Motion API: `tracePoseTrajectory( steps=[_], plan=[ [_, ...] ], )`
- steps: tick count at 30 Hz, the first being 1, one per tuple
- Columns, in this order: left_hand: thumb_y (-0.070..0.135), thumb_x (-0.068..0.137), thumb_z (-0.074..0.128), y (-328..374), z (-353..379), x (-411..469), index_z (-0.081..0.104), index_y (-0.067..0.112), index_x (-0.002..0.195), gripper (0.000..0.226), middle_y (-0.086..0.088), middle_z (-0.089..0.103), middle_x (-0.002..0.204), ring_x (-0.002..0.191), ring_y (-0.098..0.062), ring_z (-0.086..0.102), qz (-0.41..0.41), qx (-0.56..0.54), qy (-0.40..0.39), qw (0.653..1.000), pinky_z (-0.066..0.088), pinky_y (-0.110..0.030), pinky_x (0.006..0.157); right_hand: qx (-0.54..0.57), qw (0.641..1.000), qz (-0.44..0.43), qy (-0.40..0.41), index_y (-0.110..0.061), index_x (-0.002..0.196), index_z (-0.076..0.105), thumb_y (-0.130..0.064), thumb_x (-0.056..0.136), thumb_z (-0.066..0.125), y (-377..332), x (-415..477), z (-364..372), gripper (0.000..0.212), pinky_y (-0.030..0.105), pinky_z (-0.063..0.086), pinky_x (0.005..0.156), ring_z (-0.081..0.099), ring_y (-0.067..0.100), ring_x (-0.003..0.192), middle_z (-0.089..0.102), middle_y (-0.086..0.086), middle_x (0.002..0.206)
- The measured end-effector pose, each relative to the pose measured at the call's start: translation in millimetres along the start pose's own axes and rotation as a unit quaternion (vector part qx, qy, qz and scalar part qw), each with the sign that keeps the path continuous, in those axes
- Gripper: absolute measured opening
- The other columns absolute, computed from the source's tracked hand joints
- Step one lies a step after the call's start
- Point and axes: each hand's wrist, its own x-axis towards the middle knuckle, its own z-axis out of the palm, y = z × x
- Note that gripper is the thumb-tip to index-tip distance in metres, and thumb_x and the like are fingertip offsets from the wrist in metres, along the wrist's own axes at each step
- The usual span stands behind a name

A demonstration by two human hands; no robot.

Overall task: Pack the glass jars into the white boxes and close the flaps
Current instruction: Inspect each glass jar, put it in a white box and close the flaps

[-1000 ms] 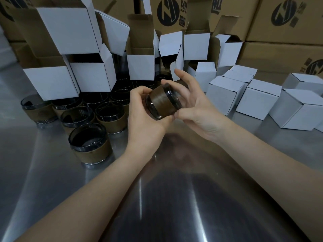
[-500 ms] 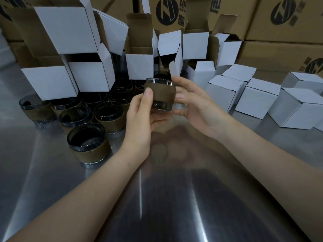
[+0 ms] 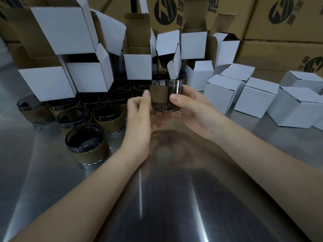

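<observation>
At the left of the frame, the loose jars [image 3: 87, 145] wait on the worktop [image 3: 157, 198]. I count four plainly in front, each with a brown band, and at least five more rims behind them. Those run under the boxes, where I cannot count further.

Above and behind them stand the open boxes [image 3: 47, 81], flaps up, about nine across the upper left and centre. Whether any already has a jar inside I cannot tell.

In the centre, one jar [image 3: 166, 96] is held upright just above the worktop, in no box yet. The left hand [image 3: 139, 116] pinches its left side, thumb against the brown band. The right hand [image 3: 192, 109] grips the right side, thumb on the glass and fingers wrapped behind.

At the right sit the closed boxes [image 3: 222, 91], flaps tucked. I count six, with a seventh cut off by the frame's edge. Brown cartons [image 3: 279, 18] fill the back.

I judge the job under halfway, since more jars are left than boxes are shut. This jar has yet to go into a box and have its flaps folded.
</observation>
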Motion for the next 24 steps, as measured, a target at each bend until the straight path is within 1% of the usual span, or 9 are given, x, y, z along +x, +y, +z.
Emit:
tracePoseTrajectory(
  steps=[1,3,6,11,14,16,17,21,24],
  plan=[
    [0.035,0.102,0.044,0.8,-0.4,-1.2,0.048,0.015,0.107,0.021,-0.011,0.069,0.100,0.082,-0.025,0.070,0.032,0.021,0.026,0.999,0.057,-0.031,0.065,0.002,1.000,-0.010,0.024,0.000,0.124,0.051,-0.014,0.078,0.069,0.8,0.6,-0.2,0.051,0.045,0.052,0.097,0.066,0.029,0.105,0.067,0.014,0.114],
    [0.017,0.099,0.054,2.1,-1.0,-3.4,0.052,0.016,0.103,0.005,-0.009,0.064,0.098,0.087,-0.028,0.065,0.098,0.063,0.058,0.991,0.055,-0.035,0.074,-0.007,0.998,-0.028,0.060,-0.009,0.117,0.051,-0.012,0.073,0.074,3.0,1.6,-1.3,0.049,0.046,0.053,0.096,0.069,0.027,0.103,0.072,0.007,0.105],
    [0.003,0.093,0.060,2.1,0.3,-8.0,0.059,0.015,0.106,0.018,-0.002,0.065,0.103,0.089,-0.010,0.064,0.165,0.119,0.047,0.978,0.053,-0.022,0.079,-0.038,0.992,-0.049,0.110,-0.013,0.114,0.049,-0.014,0.068,0.080,4.8,2.4,-0.3,0.055,0.048,0.054,0.095,0.069,0.025,0.103,0.073,0.006,0.106],
    [0.003,0.093,0.061,0.9,3.0,-11.8,0.062,0.010,0.122,0.030,0.008,0.068,0.108,0.098,0.005,0.065,0.161,0.113,0.022,0.980,0.048,-0.009,0.080,-0.114,0.978,-0.074,0.157,-0.021,0.117,0.048,-0.024,0.067,0.083,4.9,0.6,3.2,0.061,0.045,0.051,0.099,0.063,0.022,0.114,0.064,0.009,0.122],
    [0.007,0.093,0.062,0.7,4.4,-10.9,0.056,0.007,0.134,0.041,0.001,0.068,0.118,0.107,-0.002,0.065,0.133,0.084,0.002,0.988,0.049,-0.016,0.088,-0.051,0.984,-0.087,0.145,-0.013,0.118,0.050,-0.016,0.085,0.069,1.7,0.0,6.6,0.038,0.042,0.053,0.095,0.065,0.025,0.112,0.065,0.014,0.120],
    [0.012,0.094,0.062,1.0,4.4,-9.3,0.056,0.012,0.136,0.042,-0.007,0.062,0.128,0.115,-0.010,0.062,0.117,0.082,-0.016,0.990,0.050,-0.027,0.098,-0.041,0.985,-0.095,0.139,-0.010,0.116,0.054,-0.007,0.095,0.054,-1.3,-0.5,8.6,0.021,0.037,0.056,0.087,0.065,0.025,0.108,0.064,0.017,0.118],
    [0.015,0.094,0.062,1.3,4.0,-8.2,0.057,0.015,0.134,0.040,-0.010,0.059,0.132,0.117,-0.014,0.061,0.110,0.084,-0.025,0.990,0.048,-0.034,0.103,-0.051,0.984,-0.100,0.138,-0.011,0.114,0.056,-0.004,0.097,0.049,-1.8,-0.7,8.6,0.020,0.038,0.056,0.086,0.065,0.025,0.107,0.063,0.018,0.119],
    [0.024,0.091,0.063,4.3,2.5,-7.1,0.062,0.011,0.125,0.037,-0.012,0.062,0.129,0.116,-0.020,0.063,0.073,0.014,-0.041,0.996,0.045,-0.047,0.107,-0.109,0.978,-0.126,0.128,-0.017,0.110,0.063,-0.001,0.093,0.057,1.3,-1.1,9.0,0.024,0.047,0.054,0.093,0.062,0.029,0.112,0.064,0.014,0.119],
    [0.031,0.084,0.062,5.2,1.1,-5.8,0.061,0.004,0.123,0.048,-0.013,0.068,0.121,0.118,-0.025,0.062,0.044,-0.030,-0.040,0.998,0.042,-0.052,0.109,-0.137,0.974,-0.140,0.112,-0.023,0.107,0.067,-0.006,0.084,0.069,2.5,-2.3,9.9,0.028,0.039,0.055,0.090,0.064,0.021,0.100,0.066,0.004,0.111]
  ],
)
